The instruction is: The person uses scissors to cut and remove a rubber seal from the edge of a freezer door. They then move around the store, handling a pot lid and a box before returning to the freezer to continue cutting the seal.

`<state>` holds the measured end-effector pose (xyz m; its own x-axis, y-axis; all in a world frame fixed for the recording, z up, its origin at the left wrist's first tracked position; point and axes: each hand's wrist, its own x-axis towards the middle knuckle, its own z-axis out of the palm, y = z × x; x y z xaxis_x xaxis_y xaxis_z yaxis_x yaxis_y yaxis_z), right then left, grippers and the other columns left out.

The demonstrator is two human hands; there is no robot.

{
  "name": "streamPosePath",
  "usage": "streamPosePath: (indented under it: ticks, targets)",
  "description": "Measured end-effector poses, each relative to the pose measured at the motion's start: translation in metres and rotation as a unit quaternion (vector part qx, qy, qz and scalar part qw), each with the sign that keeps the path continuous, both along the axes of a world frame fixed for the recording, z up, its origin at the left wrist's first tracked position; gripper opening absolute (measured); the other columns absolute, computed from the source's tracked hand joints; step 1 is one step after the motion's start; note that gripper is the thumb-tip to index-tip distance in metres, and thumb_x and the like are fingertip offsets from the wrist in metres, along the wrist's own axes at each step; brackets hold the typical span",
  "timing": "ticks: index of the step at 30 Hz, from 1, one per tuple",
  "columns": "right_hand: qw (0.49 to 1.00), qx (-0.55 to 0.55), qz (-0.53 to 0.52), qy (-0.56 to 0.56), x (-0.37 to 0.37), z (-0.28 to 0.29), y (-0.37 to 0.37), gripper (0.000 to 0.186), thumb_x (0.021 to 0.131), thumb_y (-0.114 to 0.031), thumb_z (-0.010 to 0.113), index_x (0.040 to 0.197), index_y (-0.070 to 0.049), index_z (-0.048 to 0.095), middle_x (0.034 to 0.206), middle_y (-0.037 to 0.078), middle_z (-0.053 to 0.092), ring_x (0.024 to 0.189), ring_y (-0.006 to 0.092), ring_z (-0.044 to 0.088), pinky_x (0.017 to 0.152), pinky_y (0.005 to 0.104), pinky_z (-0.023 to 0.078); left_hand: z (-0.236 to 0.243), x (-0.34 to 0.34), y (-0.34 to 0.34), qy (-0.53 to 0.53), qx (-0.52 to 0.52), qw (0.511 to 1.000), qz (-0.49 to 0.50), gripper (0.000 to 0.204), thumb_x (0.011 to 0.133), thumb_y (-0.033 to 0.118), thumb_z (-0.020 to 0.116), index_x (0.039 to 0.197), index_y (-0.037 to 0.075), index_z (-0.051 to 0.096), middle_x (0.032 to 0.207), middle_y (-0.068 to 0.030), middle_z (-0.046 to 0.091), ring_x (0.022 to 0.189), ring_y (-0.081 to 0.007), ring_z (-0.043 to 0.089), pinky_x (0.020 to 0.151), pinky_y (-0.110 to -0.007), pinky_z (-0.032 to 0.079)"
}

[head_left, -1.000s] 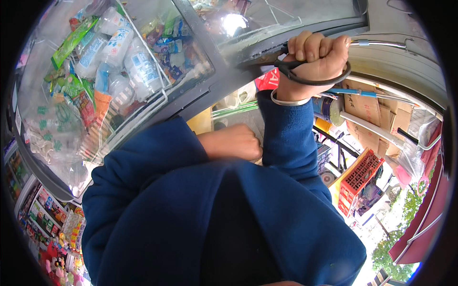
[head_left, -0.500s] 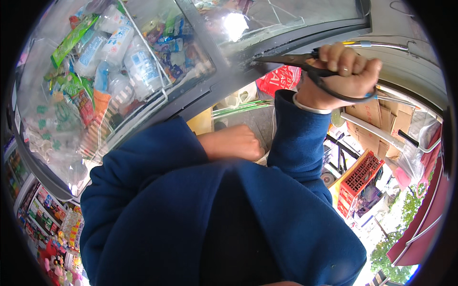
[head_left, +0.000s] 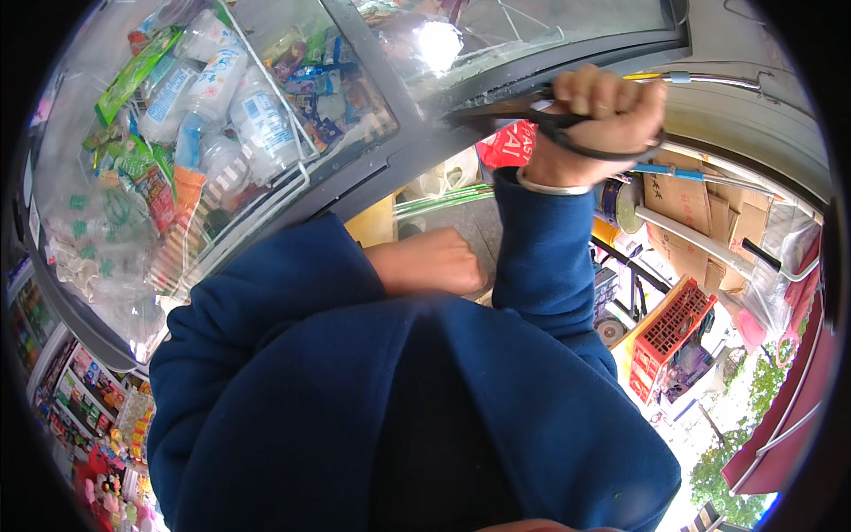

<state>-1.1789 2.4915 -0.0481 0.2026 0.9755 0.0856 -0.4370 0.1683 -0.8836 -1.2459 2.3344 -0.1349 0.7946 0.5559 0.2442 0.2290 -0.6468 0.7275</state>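
Note:
My right hand (head_left: 612, 111), raised at the upper right, is closed round the black handles of a large pair of scissors (head_left: 555, 124). The dark blades point left, and their blurred tips lie at the dark grey frame (head_left: 403, 146) of a glass-topped freezer, where whitish frost shows. I cannot make out whether the blades are apart. My left hand (head_left: 439, 262) is curled into a fist in front of my chest, back of the hand up, just below the freezer's near edge. What the fist holds, if anything, is hidden.
Bottles (head_left: 266, 120) and colourful packets lie under the freezer glass. A red bag (head_left: 507, 144) and green sticks (head_left: 443, 201) are below its edge. To the right are cardboard (head_left: 678, 208), a red crate (head_left: 669, 328) and a pole (head_left: 691, 173); packed shelves (head_left: 84, 390) stand lower left.
My right hand has moved left and slightly up with the scissors, their tips shifting left along the freezer frame. My left hand has barely moved.

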Motion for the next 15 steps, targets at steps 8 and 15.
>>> streamPosePath:
  ticks: [8,15]
  targets:
    - [0.999,-0.005,0.034,0.011,-0.003,0.0,-0.001,0.043,0.095,-0.037,0.041,0.059,-0.019,0.028,0.046,-0.003,0.028,0.041,0.0094,0.029,0.042,0.0264,0.029,0.0,0.0,0.0,-0.009,-0.013,1.0,0.005,0.009,0.068,0.011,0.058,0.064,0.004,0.058,0.062,-0.013,0.06,0.064,-0.0298,0.063,0.052,-0.038,0.048]
    - [0.999,-0.019,0.045,-0.007,-0.005,0.001,-0.002,0.048,0.096,-0.04,0.038,0.056,-0.018,0.026,0.044,-0.002,0.026,0.04,0.0108,0.028,0.042,0.0272,0.028,0.001,-0.001,0.001,-0.02,-0.003,1.0,0.011,0.009,0.067,0.012,0.058,0.064,0.003,0.058,0.061,-0.0137,0.06,0.063,-0.0302,0.063,0.052,-0.038,0.047]
